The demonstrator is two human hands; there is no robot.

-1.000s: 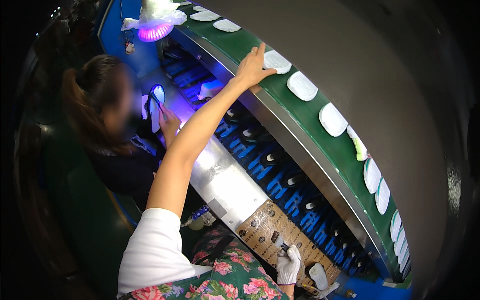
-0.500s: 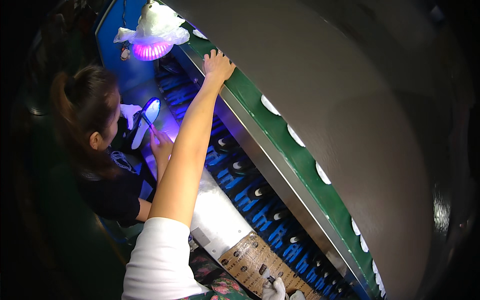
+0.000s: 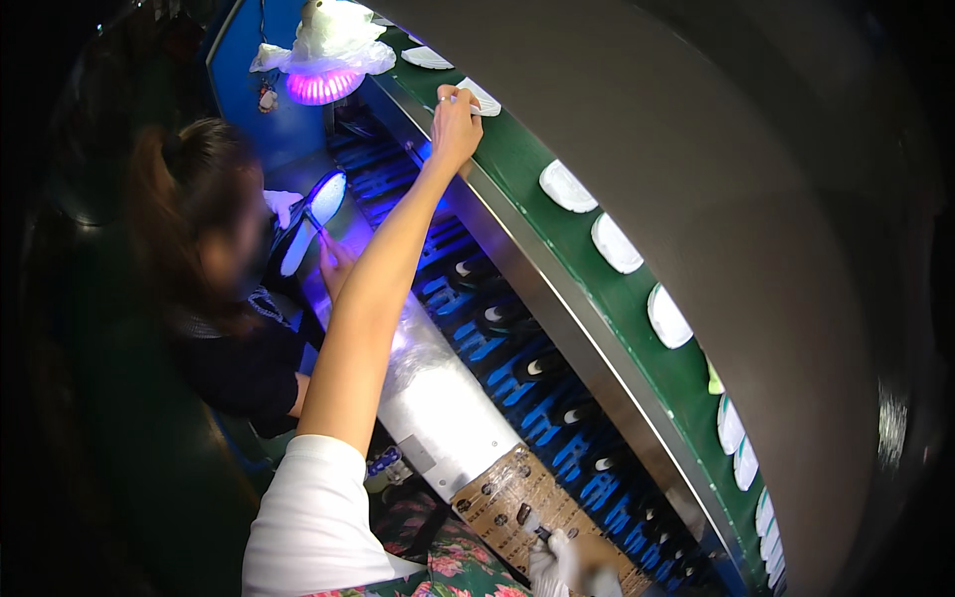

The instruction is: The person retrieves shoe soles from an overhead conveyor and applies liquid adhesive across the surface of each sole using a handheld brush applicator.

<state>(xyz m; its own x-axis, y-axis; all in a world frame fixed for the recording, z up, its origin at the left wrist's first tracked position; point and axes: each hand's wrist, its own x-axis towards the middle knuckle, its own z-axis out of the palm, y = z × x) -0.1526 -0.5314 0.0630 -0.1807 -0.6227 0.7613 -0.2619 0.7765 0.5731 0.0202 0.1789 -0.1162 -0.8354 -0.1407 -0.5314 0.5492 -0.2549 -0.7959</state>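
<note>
My bare left hand [image 3: 457, 126] reaches across to the green belt [image 3: 517, 151] at the top. Its fingers are closed on the edge of a white shoe sole [image 3: 481, 98], part of which is hidden by the dark hood. At the bottom, my right hand [image 3: 551, 565], in a white glove, grips a small brush [image 3: 529, 519] with dark bristles over the brown-taped part of the ledge [image 3: 502, 497]. More white soles [image 3: 615, 244] lie along the green belt, partly covered by the hood.
A co-worker [image 3: 214, 289] at the left handles a pale, dark-rimmed shoe part [image 3: 325, 199] near a lamp [image 3: 326, 85] glowing purple. Dark shoes [image 3: 537, 368] sit in a line on blue supports below the metal rail [image 3: 557, 289]. The large dark hood [image 3: 696, 149] overhangs at right.
My left hand has gone from resting spread on the belt's edge to pinching a white sole. The view has shifted, so more of the soles shows. The gloved right hand still holds the brush.
</note>
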